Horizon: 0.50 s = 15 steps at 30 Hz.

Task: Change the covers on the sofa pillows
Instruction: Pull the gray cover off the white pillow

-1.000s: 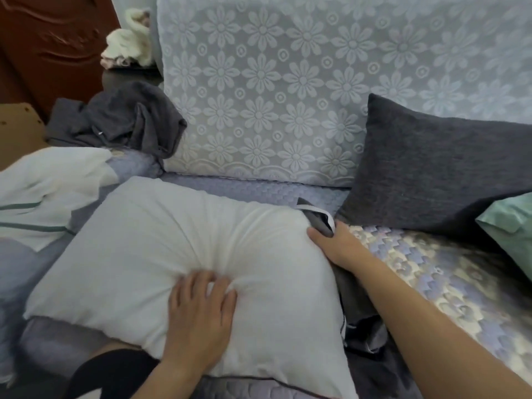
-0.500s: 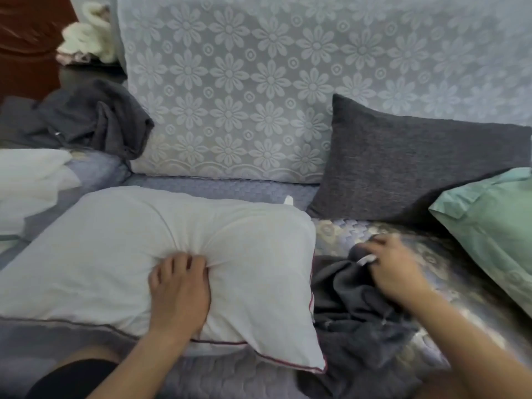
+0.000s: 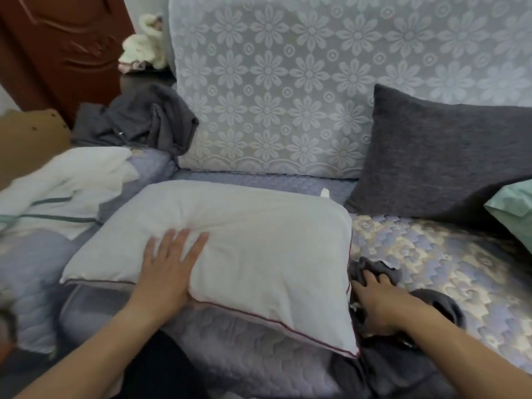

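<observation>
So the sofa (image 3: 431, 254) carried the bare white pillow (image 3: 259, 240) flat on its seat, handy for a fresh cover. The left hand (image 3: 169, 263) lay spread on it, fingers straight, pinning it down. The right hand (image 3: 377, 300) gripped the crumpled grey cover (image 3: 385, 272) just beside the pillow's right edge, likely clearing it away.

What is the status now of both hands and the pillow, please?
Left hand flat on bare white pillow. Right hand gripping dark grey cover beside it. Nothing in the way.
</observation>
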Tool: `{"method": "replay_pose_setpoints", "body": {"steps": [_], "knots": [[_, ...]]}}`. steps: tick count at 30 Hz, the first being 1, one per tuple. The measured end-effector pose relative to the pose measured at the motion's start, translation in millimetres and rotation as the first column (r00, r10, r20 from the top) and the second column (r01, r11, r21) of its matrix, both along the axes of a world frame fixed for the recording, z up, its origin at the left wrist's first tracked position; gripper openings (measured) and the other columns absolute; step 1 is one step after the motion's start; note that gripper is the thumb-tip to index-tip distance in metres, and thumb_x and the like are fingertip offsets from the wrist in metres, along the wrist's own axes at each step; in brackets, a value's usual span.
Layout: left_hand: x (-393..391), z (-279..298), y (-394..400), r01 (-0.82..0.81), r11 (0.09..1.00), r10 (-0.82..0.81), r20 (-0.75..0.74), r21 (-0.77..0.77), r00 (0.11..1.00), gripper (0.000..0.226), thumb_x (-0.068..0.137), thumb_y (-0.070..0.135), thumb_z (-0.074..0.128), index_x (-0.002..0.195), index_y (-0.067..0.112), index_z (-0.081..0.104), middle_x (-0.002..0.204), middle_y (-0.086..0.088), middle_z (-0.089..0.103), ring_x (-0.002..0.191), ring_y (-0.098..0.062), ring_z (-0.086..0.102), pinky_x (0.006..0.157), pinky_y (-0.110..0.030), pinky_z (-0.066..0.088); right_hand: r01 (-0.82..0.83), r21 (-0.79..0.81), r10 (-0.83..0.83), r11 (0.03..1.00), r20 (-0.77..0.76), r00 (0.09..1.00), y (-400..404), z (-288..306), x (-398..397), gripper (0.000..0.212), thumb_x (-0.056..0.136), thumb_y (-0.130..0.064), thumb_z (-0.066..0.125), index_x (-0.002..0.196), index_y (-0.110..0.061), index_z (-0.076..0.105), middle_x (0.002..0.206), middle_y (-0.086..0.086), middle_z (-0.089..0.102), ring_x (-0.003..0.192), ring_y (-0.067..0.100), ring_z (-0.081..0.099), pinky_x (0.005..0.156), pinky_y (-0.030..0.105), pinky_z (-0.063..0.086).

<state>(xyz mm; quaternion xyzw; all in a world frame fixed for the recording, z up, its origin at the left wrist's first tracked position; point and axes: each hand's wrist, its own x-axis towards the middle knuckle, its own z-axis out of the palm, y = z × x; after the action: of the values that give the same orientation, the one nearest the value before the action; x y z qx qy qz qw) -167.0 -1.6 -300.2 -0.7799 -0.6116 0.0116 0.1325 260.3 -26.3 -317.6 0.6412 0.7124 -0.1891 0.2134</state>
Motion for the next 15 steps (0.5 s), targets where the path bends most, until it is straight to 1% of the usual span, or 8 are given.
{"method": "replay_pose_setpoints", "body": {"steps": [2, 3, 5, 7, 9, 10, 13, 15], "knots": [[20, 11, 20, 0.009, 0.998, -0.006, 0.05, -0.067, 0.999, 0.077, 0.067, 0.063, 0.046, 0.132, 0.023, 0.055, 0.106, -0.01, 0.063, 0.102, -0.035, 0.063, 0.088, -0.048, 0.04, -0.029, 0.004, 0.029, 1.0, -0.044, 0.999, 0, 1, -1, 0.094, 0.066, -0.049, 0.075, 0.147, -0.033, 0.029, 0.147, 0.005, 0.027, 0.134, 0.035, 0.031, 0.101, 0.045, 0.044], [33, 22, 29, 0.004, 0.999, 0.001, 0.088, -0.052, 0.996, 0.064, 0.07, 0.06, 0.041, 0.123, 0.026, 0.054, 0.097, -0.006, 0.064, 0.094, -0.033, 0.065, 0.079, -0.043, 0.041, -0.028, 0.004, 0.028, 1.0, -0.08, 0.996, 1, 0, 1, 0.084, 0.066, -0.048, 0.07, 0.142, -0.036, 0.036, 0.14, 0.003, 0.032, 0.129, 0.033, 0.037, 0.099, 0.043, 0.045], [55, 56, 47, -0.048, 0.999, 0.052, 0.304, -0.019, 0.951, 0.059, 0.078, 0.057, 0.03, 0.119, 0.025, 0.057, 0.104, -0.011, 0.068, 0.098, -0.034, 0.066, 0.08, -0.042, 0.047, 0.035, 0.008, -0.033, 0.999, -0.176, 0.984, 3, -3, 11, 0.06, 0.068, -0.049, 0.052, 0.126, -0.035, 0.051, 0.13, -0.003, 0.044, 0.119, 0.027, 0.049, 0.094, 0.039, 0.048], [71, 93, 70, -0.089, 0.989, 0.023, 0.467, 0.12, 0.884, 0.052, 0.086, 0.045, 0.038, 0.117, 0.012, 0.064, 0.108, -0.022, 0.068, 0.1, -0.04, 0.067, 0.083, -0.048, 0.053, 0.174, 0.044, -0.146, 0.984, -0.369, 0.918, 8, -4, 23, 0.041, 0.071, -0.04, 0.047, 0.111, -0.037, 0.058, 0.119, -0.011, 0.056, 0.109, 0.019, 0.058, 0.089, 0.034, 0.051], [82, 130, 97, -0.037, 0.922, -0.138, 0.418, 0.386, 0.898, 0.029, 0.084, 0.025, 0.056, 0.105, 0.008, 0.066, 0.093, -0.023, 0.068, 0.084, -0.042, 0.068, 0.069, -0.049, 0.057, 0.258, 0.099, -0.189, 0.961, -0.443, 0.876, 10, 4, 26, 0.023, 0.082, -0.023, 0.055, 0.097, -0.041, 0.053, 0.101, -0.018, 0.058, 0.098, 0.014, 0.059, 0.079, 0.025, 0.049], [85, 142, 109, 0.002, 0.891, -0.189, 0.366, 0.454, 0.911, 0.023, 0.079, 0.019, 0.064, 0.1, 0.01, 0.064, 0.087, -0.019, 0.066, 0.077, -0.039, 0.066, 0.061, -0.046, 0.054, 0.258, 0.127, -0.177, 0.958, -0.445, 0.878, 10, 6, 24, 0.024, 0.086, -0.019, 0.057, 0.091, -0.04, 0.048, 0.094, -0.021, 0.054, 0.095, 0.015, 0.058, 0.072, 0.021, 0.046], [93, 150, 136, 0.099, 0.874, -0.225, 0.216, 0.475, 0.95, 0.028, 0.068, 0.01, 0.075, 0.088, 0.015, 0.057, 0.077, -0.009, 0.057, 0.069, -0.033, 0.057, 0.052, -0.036, 0.039, 0.287, 0.172, -0.185, 0.942, -0.447, 0.875, 8, 6, 18, 0.027, 0.088, -0.022, 0.056, 0.08, -0.041, 0.039, 0.085, -0.021, 0.048, 0.094, 0.018, 0.058, 0.062, 0.018, 0.038], [104, 137, 150, 0.103, 0.884, -0.182, 0.132, 0.457, 0.974, 0.031, 0.072, 0.012, 0.075, 0.097, 0.017, 0.058, 0.087, -0.009, 0.06, 0.08, -0.033, 0.06, 0.062, -0.037, 0.041, 0.33, 0.174, -0.203, 0.928, -0.506, 0.838, 5, 1, 18, 0.025, 0.085, -0.027, 0.06, 0.083, -0.045, 0.043, 0.092, -0.022, 0.053, 0.1, 0.016, 0.063, 0.071, 0.023, 0.043]]}}
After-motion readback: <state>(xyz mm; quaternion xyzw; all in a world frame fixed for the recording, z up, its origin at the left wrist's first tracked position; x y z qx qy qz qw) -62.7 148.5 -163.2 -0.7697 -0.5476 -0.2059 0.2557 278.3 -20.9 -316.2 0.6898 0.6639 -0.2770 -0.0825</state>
